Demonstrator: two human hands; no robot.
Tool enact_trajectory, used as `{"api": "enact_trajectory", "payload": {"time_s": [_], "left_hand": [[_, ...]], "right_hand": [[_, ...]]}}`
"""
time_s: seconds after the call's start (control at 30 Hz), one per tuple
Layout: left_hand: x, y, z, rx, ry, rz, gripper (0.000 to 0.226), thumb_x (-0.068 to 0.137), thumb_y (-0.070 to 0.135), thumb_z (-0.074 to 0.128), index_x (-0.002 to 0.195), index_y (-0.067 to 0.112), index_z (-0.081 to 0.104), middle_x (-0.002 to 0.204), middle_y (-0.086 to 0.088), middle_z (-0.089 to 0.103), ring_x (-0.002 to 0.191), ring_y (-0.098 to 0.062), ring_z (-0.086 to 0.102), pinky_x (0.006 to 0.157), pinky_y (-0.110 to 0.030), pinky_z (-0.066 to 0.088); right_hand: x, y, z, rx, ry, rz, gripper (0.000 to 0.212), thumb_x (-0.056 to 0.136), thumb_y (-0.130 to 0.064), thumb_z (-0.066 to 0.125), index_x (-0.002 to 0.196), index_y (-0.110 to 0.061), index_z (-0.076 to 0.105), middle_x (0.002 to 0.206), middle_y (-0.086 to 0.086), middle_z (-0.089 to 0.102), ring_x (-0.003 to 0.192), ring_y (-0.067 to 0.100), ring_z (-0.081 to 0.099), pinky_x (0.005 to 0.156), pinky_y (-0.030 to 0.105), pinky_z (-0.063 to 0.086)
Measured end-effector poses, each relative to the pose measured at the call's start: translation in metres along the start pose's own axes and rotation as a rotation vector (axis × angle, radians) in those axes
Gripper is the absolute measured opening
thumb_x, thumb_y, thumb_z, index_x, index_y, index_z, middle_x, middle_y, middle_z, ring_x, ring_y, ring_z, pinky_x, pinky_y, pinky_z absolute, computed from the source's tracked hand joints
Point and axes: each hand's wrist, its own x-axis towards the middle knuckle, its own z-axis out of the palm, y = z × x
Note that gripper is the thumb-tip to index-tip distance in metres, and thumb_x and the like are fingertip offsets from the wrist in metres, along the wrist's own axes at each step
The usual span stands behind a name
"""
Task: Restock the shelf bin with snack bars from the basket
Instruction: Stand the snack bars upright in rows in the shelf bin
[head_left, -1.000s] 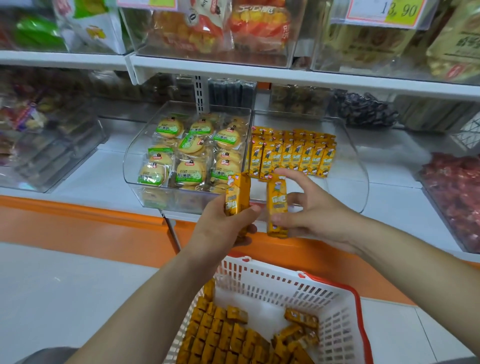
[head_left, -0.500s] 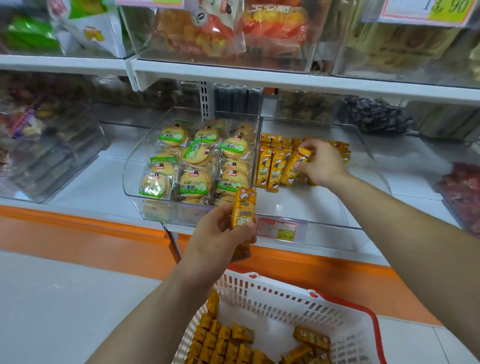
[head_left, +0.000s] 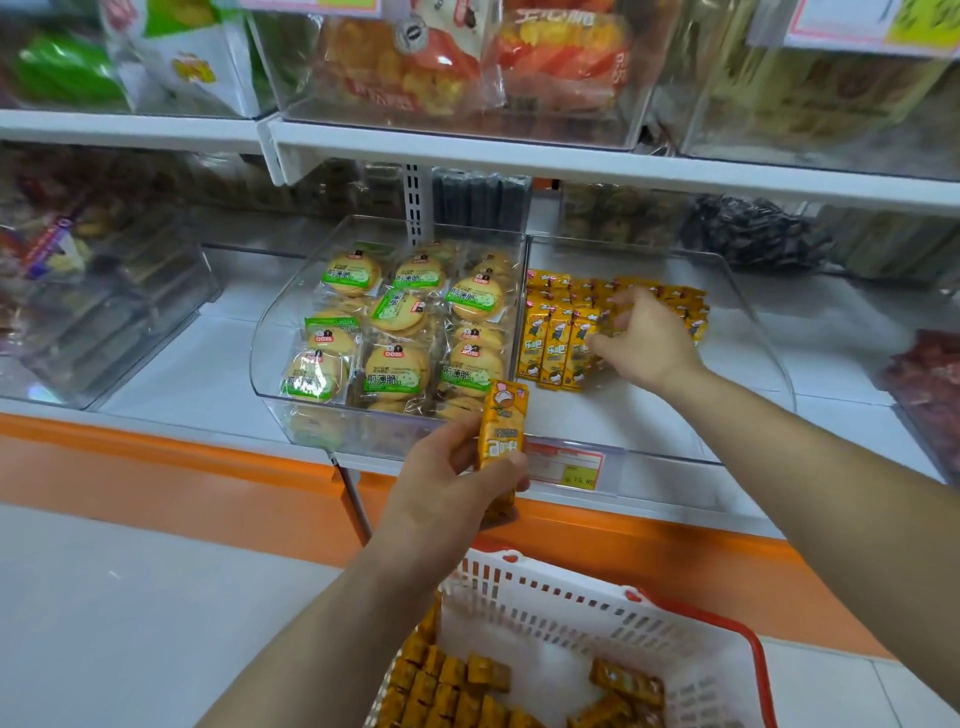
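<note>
My left hand (head_left: 447, 478) grips one yellow snack bar (head_left: 501, 426) upright, just in front of the clear shelf bin (head_left: 758, 322). Inside that bin, rows of the same yellow bars (head_left: 553, 348) stand at the back left. My right hand (head_left: 649, 343) reaches into the bin and rests its spread fingers on those bars; I see nothing held in it. The white basket with a red rim (head_left: 571, 597) sits below me, with several more bars (head_left: 452, 686) lying in it.
A clear bin of round wrapped biscuits (head_left: 395, 332) stands directly left of the bar bin. A price tag (head_left: 566, 467) hangs on the shelf edge. The upper shelf (head_left: 519, 156) overhangs both bins. Dark and red snacks fill bins at the right.
My right hand carried its bar from beside the left hand into the bin and set it among the rows. The left hand kept its bar and stayed put.
</note>
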Motion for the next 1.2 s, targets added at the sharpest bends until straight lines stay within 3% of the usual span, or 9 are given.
{"api": "enact_trajectory", "payload": {"time_s": [0.17,0.27,0.4,0.6,0.77,0.9,0.97,1.07,1.2], "left_hand": [[-0.006,0.004,0.005,0.040,-0.039,-0.005,0.028,0.096,0.020,0.070,0.122,0.031,0.068,0.109,0.004,0.076,0.099,-0.018,0.075,0.077,-0.030,0.061],[-0.011,0.006,0.015,0.046,-0.065,-0.022,0.033,0.095,0.018,0.072,0.125,0.028,0.066,0.109,0.005,0.076,0.097,-0.019,0.075,0.078,-0.033,0.062],[-0.019,0.006,0.030,0.099,-0.140,-0.013,0.029,0.094,0.017,0.072,0.120,0.029,0.070,0.105,-0.002,0.076,0.096,-0.029,0.074,0.078,-0.035,0.063],[-0.020,0.007,0.034,0.054,0.030,0.002,0.036,0.085,0.020,0.081,0.118,0.028,0.068,0.099,0.001,0.076,0.087,-0.019,0.077,0.067,-0.026,0.058],[-0.014,0.009,0.026,-0.028,0.073,0.011,0.049,0.076,0.025,0.086,0.120,0.011,0.068,0.104,-0.009,0.078,0.095,-0.023,0.076,0.072,-0.031,0.057],[-0.014,0.008,0.027,-0.003,0.043,0.005,0.062,0.075,0.035,0.086,0.128,0.009,0.066,0.110,-0.009,0.077,0.102,-0.026,0.075,0.084,-0.045,0.058],[-0.014,0.009,0.028,0.026,0.023,0.030,0.049,0.079,0.034,0.081,0.122,0.013,0.071,0.105,-0.007,0.078,0.101,-0.025,0.075,0.084,-0.044,0.059],[-0.013,0.009,0.029,0.064,0.027,0.066,0.037,0.083,0.029,0.078,0.117,0.017,0.073,0.104,-0.006,0.078,0.100,-0.024,0.075,0.088,-0.047,0.060],[-0.011,0.011,0.031,0.147,0.028,0.110,0.044,0.075,0.032,0.080,0.117,0.019,0.072,0.103,0.000,0.079,0.101,-0.016,0.075,0.082,-0.033,0.062]], "right_hand": [[-0.076,-0.014,-0.049,0.389,-0.216,-0.104,0.031,0.077,-0.039,0.074,0.105,-0.033,0.062,0.088,-0.006,0.069,0.080,0.017,0.067,0.073,0.038,0.054],[-0.122,-0.021,-0.058,0.558,-0.380,-0.105,0.033,0.085,-0.037,0.069,0.116,-0.047,0.061,0.097,-0.015,0.069,0.083,0.014,0.072,0.063,0.025,0.057],[-0.144,-0.029,-0.057,0.627,-0.513,-0.130,0.038,0.094,-0.031,0.066,0.130,-0.041,0.058,0.108,-0.006,0.067,0.084,0.015,0.071,0.066,0.025,0.057],[-0.148,-0.025,-0.069,0.669,-0.550,-0.096,0.009,0.092,-0.022,0.070,0.101,-0.024,0.067,0.098,0.009,0.067,0.071,0.018,0.065,0.066,0.032,0.056],[-0.155,-0.017,-0.075,0.567,-0.877,-0.146,0.009,0.092,-0.026,0.070,0.101,-0.028,0.067,0.102,0.002,0.074,0.089,0.020,0.073,0.076,0.030,0.057],[-0.157,-0.021,-0.066,0.557,-0.660,-0.155,0.005,0.094,-0.026,0.068,0.092,-0.030,0.068,0.098,-0.001,0.073,0.085,0.017,0.073,0.074,0.034,0.059],[-0.154,-0.023,-0.063,0.665,-0.547,-0.112,0.012,0.094,-0.027,0.067,0.105,-0.030,0.063,0.102,-0.003,0.071,0.083,0.020,0.074,0.073,0.036,0.059],[-0.153,-0.026,-0.060,0.773,-0.567,-0.137,0.032,0.094,-0.030,0.066,0.123,-0.040,0.058,0.104,-0.008,0.070,0.081,0.023,0.075,0.069,0.029,0.058],[-0.149,-0.029,-0.058,0.750,-0.492,-0.158,0.032,0.085,-0.032,0.074,0.113,-0.039,0.062,0.094,-0.016,0.070,0.077,0.022,0.075,0.067,0.030,0.059]]}}
